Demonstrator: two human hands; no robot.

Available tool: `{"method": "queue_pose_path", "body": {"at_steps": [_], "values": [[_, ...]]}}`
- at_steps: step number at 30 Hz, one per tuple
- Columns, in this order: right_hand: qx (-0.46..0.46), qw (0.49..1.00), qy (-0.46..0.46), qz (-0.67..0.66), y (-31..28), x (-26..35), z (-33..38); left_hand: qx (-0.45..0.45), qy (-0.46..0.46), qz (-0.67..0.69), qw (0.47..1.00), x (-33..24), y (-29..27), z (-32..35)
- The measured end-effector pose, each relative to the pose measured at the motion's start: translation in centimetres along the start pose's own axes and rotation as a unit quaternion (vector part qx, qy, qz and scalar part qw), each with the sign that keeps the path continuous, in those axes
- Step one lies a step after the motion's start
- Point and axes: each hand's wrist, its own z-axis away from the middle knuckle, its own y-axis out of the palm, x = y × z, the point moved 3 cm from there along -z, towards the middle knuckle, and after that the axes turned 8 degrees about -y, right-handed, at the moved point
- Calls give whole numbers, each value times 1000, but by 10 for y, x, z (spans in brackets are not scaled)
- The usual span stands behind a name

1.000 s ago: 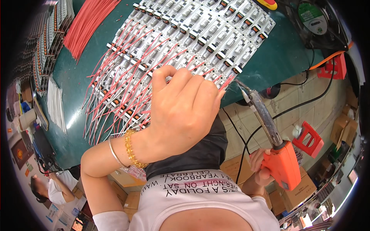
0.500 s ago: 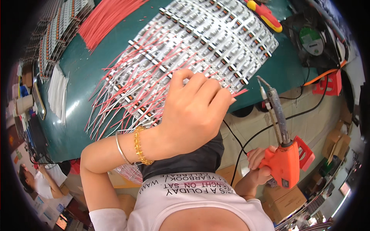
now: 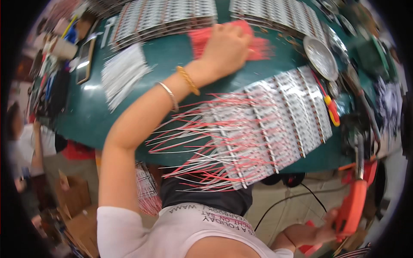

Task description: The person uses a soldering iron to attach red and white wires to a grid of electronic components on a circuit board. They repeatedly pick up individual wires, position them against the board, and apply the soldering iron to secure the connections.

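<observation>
My left hand point(image 3: 227, 48) lies over a pile of loose red wires point(image 3: 201, 39) at the far middle of the table. Its fingers are curled down onto the wires; the fingertips are hidden. At the lower right my right hand point(image 3: 325, 227) grips an orange soldering gun point(image 3: 352, 208), its metal barrel pointing up and away beside the table edge. Between the hands lies a panel of circuit boards point(image 3: 284, 116) in rows, tilted on the table. Red and white wires point(image 3: 185, 129) stick out from its left part in a loose fan.
A bundle of white wires point(image 3: 124, 75) and a phone point(image 3: 85, 60) lie at the left. Stacked board panels point(image 3: 167, 19) stand along the back. At the right are a metal dish point(image 3: 320, 58), a red and yellow screwdriver point(image 3: 331, 109) and a dark fan point(image 3: 353, 129).
My left hand has moved from above the board panel away to the red wire pile. The soldering gun in my right hand now appears farther right and lower. The whole view has turned.
</observation>
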Motion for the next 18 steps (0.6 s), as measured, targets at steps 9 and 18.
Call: {"method": "queue_pose_path", "body": {"at_steps": [9,18], "values": [[60,981,148,-106,30,-19,10,163,-197,-211,943,102,-119,102],[50,959,153,-232,71,5,4,116,-233,-95,961,146,-132,128]]}}
